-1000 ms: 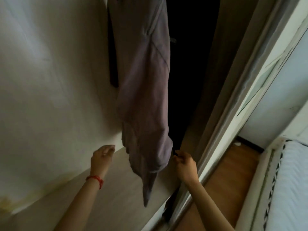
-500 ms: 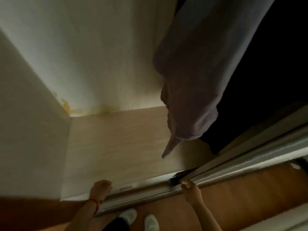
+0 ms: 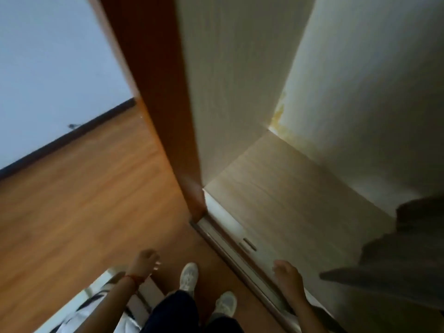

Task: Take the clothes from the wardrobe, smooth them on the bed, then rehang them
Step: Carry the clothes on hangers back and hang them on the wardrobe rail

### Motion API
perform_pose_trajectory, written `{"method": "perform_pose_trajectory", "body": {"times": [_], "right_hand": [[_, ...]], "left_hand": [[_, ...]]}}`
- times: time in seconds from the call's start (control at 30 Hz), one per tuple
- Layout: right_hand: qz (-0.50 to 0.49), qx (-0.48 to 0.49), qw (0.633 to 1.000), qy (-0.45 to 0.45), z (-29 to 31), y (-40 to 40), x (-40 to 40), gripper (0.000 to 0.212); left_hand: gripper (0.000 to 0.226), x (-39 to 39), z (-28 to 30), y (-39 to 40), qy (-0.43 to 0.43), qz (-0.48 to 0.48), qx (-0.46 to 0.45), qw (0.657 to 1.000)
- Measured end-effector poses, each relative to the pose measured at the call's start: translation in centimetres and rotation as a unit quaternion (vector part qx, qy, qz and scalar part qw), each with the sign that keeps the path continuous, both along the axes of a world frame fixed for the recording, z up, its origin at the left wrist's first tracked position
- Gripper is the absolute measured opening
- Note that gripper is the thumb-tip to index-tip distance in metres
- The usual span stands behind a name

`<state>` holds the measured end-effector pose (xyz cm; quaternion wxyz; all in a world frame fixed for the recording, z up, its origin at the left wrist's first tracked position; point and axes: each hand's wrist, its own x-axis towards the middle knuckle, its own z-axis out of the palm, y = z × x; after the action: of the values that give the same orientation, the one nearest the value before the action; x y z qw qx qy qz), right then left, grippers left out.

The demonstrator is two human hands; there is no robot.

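The open wardrobe (image 3: 240,104) fills the upper right, with a pale wood-grain bottom board (image 3: 300,200) and a brown side panel (image 3: 163,104). The lower end of a grey hanging garment (image 3: 396,255) shows at the right edge, blurred. My left hand (image 3: 144,260), with a red string on its wrist, hangs over the floor with loosely curled fingers and holds nothing. My right hand (image 3: 286,275) hovers over the wardrobe's sliding-door track (image 3: 230,246), fingers loosely bent, holding nothing. Neither hand touches the garment.
Orange-brown wooden floor (image 3: 84,200) spreads to the left up to a dark skirting and a pale wall (image 3: 48,68). My two white shoes (image 3: 189,275) stand by the track. A corner of the white bed (image 3: 96,306) with a dark pattern shows at the bottom left.
The view has swung left and down, away from the hanging garment. Both hands have dropped from the wardrobe's edge and track and now hang free near my feet.
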<state>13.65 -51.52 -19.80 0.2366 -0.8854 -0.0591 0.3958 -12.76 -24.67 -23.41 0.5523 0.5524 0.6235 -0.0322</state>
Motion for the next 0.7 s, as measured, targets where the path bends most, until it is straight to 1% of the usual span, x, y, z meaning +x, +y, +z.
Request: {"method": "perform_pose_trajectory", "body": {"times": [0.07,0.17,0.27,0.3,0.33,0.37,0.43,0.5,0.57,0.63,0.7], "right_hand": [[0.052,0.002,0.999,0.016,0.1,3.4,-0.4,0.033],[0.148,0.014,0.988,0.04,0.0,8.7,-1.5,0.029],[0.23,0.016,0.973,0.019,-0.1,13.5,-3.1,0.03],[0.251,0.013,0.968,0.015,-0.1,15.0,-3.6,0.026],[0.264,0.012,0.964,0.014,-0.5,16.4,-4.1,0.017],[0.276,0.012,0.961,0.014,-0.8,17.9,-4.6,0.015],[0.285,0.011,0.958,0.027,-1.4,20.8,-5.7,0.018],[0.291,0.007,0.956,0.036,-1.2,23.9,-7.0,0.014],[0.304,0.004,0.952,0.042,-1.1,27.1,-8.3,0.019],[0.321,-0.001,0.946,0.049,-0.7,30.4,-9.6,0.021],[0.318,-0.005,0.946,0.069,-0.8,33.9,-10.8,0.02]], "left_hand": [[0.027,-1.9,2.2,-0.4,0.007,0.022,0.028,0.999],[0.024,-6.1,3.1,-0.8,0.005,0.103,0.034,0.994],[0.021,-9.5,3.1,-0.7,0.019,0.154,0.033,0.987],[0.021,-10.3,3.1,-0.4,0.021,0.167,0.031,0.985],[0.021,-11.2,2.9,0.0,0.02,0.184,0.03,0.982],[0.022,-12.0,2.5,0.6,0.019,0.203,0.028,0.979],[0.024,-13.3,2.1,2.4,0.012,0.237,0.014,0.971],[0.023,-14.1,1.9,4.6,0.002,0.262,0.005,0.965],[0.02,-14.8,1.7,7.4,-0.013,0.288,0.003,0.958],[0.015,-15.2,2.0,10.4,-0.024,0.294,0.005,0.955],[0.015,-15.9,2.1,13.9,-0.03,0.295,0.015,0.955]]}}
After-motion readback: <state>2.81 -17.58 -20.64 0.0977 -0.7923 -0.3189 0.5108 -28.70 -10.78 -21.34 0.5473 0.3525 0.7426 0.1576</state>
